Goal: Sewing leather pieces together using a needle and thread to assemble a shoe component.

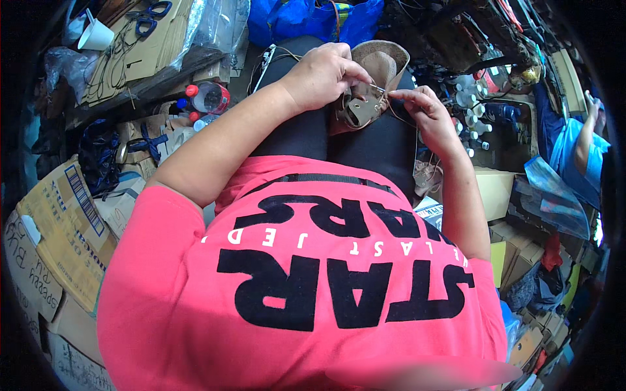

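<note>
Left hand (331, 73) and right hand (432, 118) are poised over the lap, both curled into a pinch! By the left, a slim metal tool (377, 87) is grasped, angled at the shoe (364, 113); whether anything is gripped by the right, at the shoe's edge, cannot be told. Now the shoe: one, brown, leathery, studded with round eyelets, tilted open on dark trousers (305, 135). Look at the pink shirt (339, 280): three lines of lettering are seen upside down, two in bold black, one in small white between. Off to the left, a carton (65, 228) is printed with blue bars; black handwriting is seen just below. Higher up, one pair of blue-handled scissors (147, 26) and one white cup (96, 35) are spotted
</note>
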{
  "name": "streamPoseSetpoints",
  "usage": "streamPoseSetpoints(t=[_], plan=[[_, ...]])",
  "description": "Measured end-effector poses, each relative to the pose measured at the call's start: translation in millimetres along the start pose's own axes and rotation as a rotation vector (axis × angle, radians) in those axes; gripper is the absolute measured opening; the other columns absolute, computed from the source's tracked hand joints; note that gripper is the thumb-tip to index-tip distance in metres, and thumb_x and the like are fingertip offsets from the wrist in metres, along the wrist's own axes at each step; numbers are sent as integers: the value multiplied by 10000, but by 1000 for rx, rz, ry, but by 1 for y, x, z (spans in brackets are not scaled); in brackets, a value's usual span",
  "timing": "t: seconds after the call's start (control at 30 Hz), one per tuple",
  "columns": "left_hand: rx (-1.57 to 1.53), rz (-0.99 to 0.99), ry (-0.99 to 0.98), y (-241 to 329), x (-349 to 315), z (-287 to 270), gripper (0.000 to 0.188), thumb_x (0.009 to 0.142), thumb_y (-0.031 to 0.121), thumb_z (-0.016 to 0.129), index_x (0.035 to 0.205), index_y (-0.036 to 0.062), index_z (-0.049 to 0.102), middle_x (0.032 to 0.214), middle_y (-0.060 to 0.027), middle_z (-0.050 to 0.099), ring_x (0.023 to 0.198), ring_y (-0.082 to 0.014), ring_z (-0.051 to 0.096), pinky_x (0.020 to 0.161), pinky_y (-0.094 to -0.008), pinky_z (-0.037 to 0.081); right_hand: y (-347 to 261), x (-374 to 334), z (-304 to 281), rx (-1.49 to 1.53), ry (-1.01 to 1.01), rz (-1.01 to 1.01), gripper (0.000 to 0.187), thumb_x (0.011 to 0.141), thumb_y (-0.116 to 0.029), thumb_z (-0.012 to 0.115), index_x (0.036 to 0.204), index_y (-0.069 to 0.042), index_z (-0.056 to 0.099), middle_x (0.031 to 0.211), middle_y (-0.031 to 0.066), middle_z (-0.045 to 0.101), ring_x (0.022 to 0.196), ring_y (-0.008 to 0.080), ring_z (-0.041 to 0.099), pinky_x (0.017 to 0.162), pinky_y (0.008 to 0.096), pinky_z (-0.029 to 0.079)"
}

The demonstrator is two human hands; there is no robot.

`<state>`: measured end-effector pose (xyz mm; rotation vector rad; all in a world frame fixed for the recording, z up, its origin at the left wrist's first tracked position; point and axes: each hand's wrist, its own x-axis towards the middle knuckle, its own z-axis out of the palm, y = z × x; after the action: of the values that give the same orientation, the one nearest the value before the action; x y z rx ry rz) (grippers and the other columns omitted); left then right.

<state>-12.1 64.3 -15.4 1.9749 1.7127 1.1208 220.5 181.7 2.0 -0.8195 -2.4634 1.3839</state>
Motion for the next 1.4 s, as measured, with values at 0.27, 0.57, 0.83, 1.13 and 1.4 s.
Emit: streamPoseSetpoints(t=[0.27, 0.57, 0.83, 1.13, 1.4], plan=[[65, 35, -20, -7, 1, 5, 250, 739, 31, 687, 926, 188, 743, 771, -74, 534, 757, -247, 545, 674, -348, 463, 3, 9, -5, 23, -58, 54, 438, 762, 128, 464, 1053, -102, 697, 859, 20, 452, 815, 141, 487, 798, 230, 423], [83, 49, -29, -10, 4, 7, 257, 731, 24, 685, 912, 197, 744, 774, -67, 526, 775, -259, 534, 689, -368, 457, 0, 10, -7, 36, -78, 62, 344, 844, 84, 491, 1045, -100, 701, 895, 31, 479, 863, 150, 514, 816, 243, 430], [31, 13, -106, -7, 8, 9, 226, 742, 37, 676, 904, 180, 741, 756, -73, 526, 765, -260, 538, 687, -360, 456, 1, 10, -8, 66, -90, 84, 267, 876, 28, 540, 1050, -91, 705, 923, 32, 512, 920, 142, 520, 872, 254, 423], [-77, 71, -265, -13, 36, 12, 185, 747, 21, 665, 873, 138, 734, 782, -93, 556, 791, -275, 567, 689, -360, 464, 10, 18, -11, 85, -161, 102, 259, 875, -9, 576, 1073, -114, 708, 965, 25, 604, 1030, 143, 523, 996, 266, 355], [-184, -199, -249, 3, 15, 10, 189, 785, 18, 656, 966, 53, 698, 808, -80, 643, 767, -197, 628, 692, -324, 508, 2, 0, 5, 144, 44, 134, 266, 807, -88, 709, 1072, -114, 710, 819, -18, 546, 788, 77, 497, 720, 226, 419]])
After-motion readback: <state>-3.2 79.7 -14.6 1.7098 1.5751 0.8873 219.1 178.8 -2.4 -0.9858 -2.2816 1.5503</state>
